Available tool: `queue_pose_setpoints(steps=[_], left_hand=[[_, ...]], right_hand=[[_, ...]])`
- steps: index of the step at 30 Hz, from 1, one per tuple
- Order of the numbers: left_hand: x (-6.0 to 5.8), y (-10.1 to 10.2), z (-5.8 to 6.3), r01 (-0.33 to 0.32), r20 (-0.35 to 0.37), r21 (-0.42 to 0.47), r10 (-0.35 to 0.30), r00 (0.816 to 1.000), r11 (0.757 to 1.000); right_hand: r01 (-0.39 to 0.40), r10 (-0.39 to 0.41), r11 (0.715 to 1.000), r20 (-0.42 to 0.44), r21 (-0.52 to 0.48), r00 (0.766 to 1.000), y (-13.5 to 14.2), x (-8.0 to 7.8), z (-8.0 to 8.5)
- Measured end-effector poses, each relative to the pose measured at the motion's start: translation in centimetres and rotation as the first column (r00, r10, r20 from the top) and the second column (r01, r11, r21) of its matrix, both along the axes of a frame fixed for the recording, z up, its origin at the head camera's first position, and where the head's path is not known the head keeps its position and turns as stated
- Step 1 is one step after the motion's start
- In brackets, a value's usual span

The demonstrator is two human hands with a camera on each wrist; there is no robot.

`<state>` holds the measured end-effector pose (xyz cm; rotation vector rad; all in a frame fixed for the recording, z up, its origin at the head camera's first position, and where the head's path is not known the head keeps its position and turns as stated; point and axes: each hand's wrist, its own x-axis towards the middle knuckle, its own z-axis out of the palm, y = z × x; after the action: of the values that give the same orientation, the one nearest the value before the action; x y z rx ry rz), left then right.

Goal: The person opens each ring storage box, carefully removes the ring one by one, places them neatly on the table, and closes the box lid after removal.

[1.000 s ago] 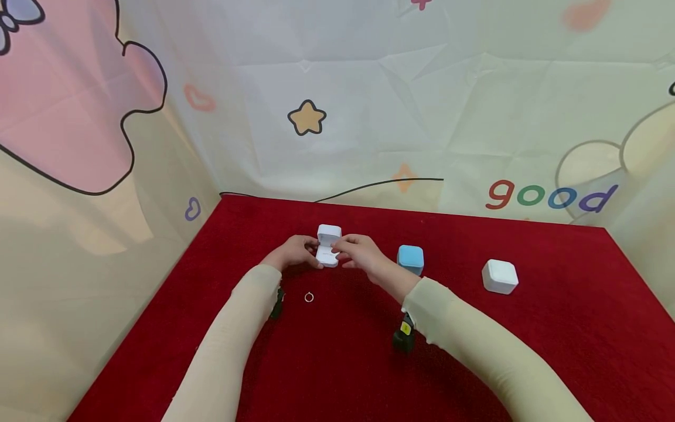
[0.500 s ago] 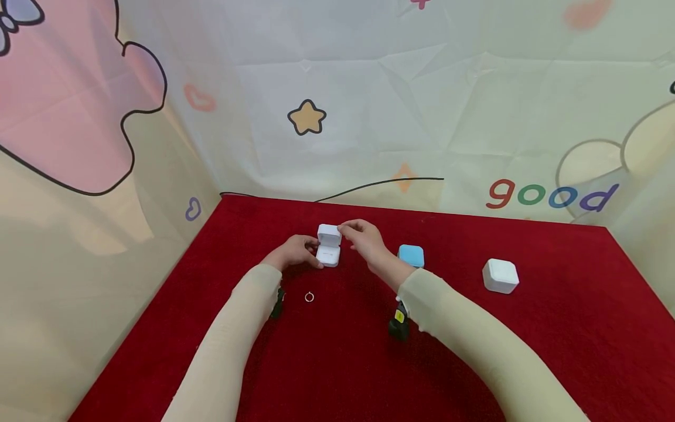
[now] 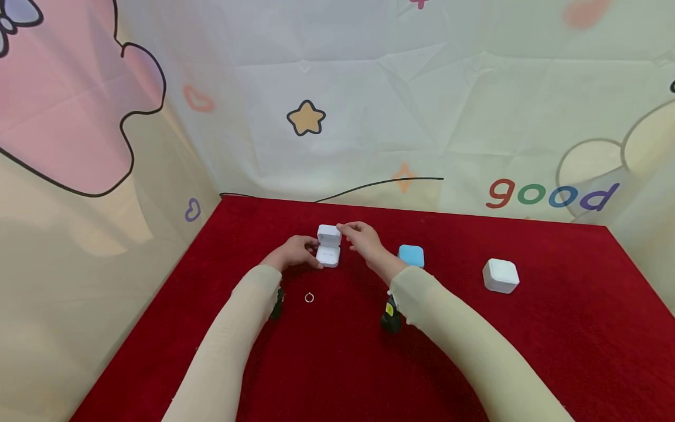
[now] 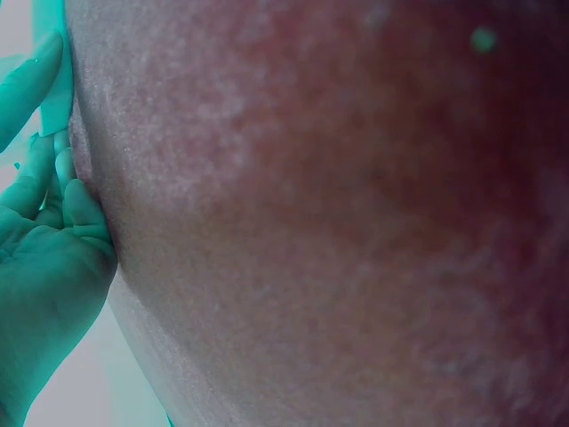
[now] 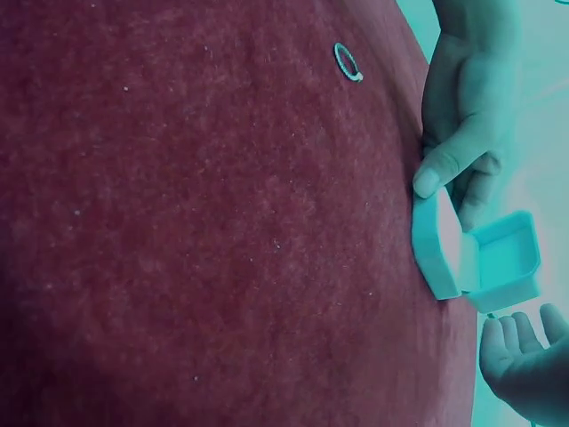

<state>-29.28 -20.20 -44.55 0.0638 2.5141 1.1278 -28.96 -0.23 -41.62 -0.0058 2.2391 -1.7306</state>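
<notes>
A small white ring box stands with its lid raised on the red cloth. My left hand holds its base from the left, thumb at the front and fingers behind. At the lid's upper right corner are the fingertips of my right hand. The right wrist view has the ring box from the side, the left thumb on its base, and the right hand close by the lid; contact is hard to tell there. A thin ring lies on the cloth, nearer to me than the box. The left wrist view is mostly blurred cloth.
A light blue box stands behind my right forearm, partly hidden by it. Farther right is another white box, closed. Printed fabric walls border the red cloth at the back and sides.
My right hand has moved from inside the ring box up to the lid's right corner, and its forearm has shifted slightly left. The left hand and the ring have stayed put.
</notes>
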Motion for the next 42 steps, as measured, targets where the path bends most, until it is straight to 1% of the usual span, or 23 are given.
queue_pose_setpoints(steps=[4, 8, 14, 21, 30, 34, 39, 42], left_hand=[[0.0, 0.0, -0.1, 0.003, -0.006, 0.001, -0.003, 1.000, 1.000], [0.0, -0.1, -0.1, 0.003, -0.011, 0.005, -0.003, 1.000, 1.000], [-0.1, -0.1, -0.1, 0.005, -0.011, 0.011, -0.005, 1.000, 1.000], [-0.1, 0.0, -0.3, 0.011, -0.014, 0.004, -0.011, 1.000, 1.000], [-0.1, 0.1, -0.3, 0.012, -0.016, 0.003, -0.011, 1.000, 1.000], [-0.2, 0.0, -0.2, 0.016, -0.022, 0.004, -0.016, 1.000, 1.000], [-0.2, -0.2, -0.3, 0.016, -0.026, -0.007, -0.016, 1.000, 1.000], [-0.3, -0.2, -0.4, 0.014, -0.019, -0.006, -0.014, 1.000, 1.000]], right_hand=[[-0.027, 0.027, 0.999, 0.031, 0.018, 0.999, -0.2, -0.3, -0.4], [-0.043, 0.042, 0.999, 0.059, 0.012, 0.997, -0.6, -0.6, -0.8], [-0.031, 0.030, 0.999, 0.064, 0.014, 0.997, -1.0, -0.8, -1.3], [-0.021, 0.019, 1.000, 0.095, 0.021, 0.995, -1.3, -0.9, -1.9], [-0.027, 0.034, 0.998, 0.131, -0.051, 0.991, -1.4, -1.0, -1.8], [-0.047, 0.054, 0.998, 0.140, -0.050, 0.989, -1.5, -1.2, -1.7], [-0.084, 0.089, 0.995, 0.132, -0.047, 0.987, -1.5, -1.2, -1.8], [-0.089, 0.094, 0.995, 0.132, -0.042, 0.987, -1.7, -1.1, -1.8]])
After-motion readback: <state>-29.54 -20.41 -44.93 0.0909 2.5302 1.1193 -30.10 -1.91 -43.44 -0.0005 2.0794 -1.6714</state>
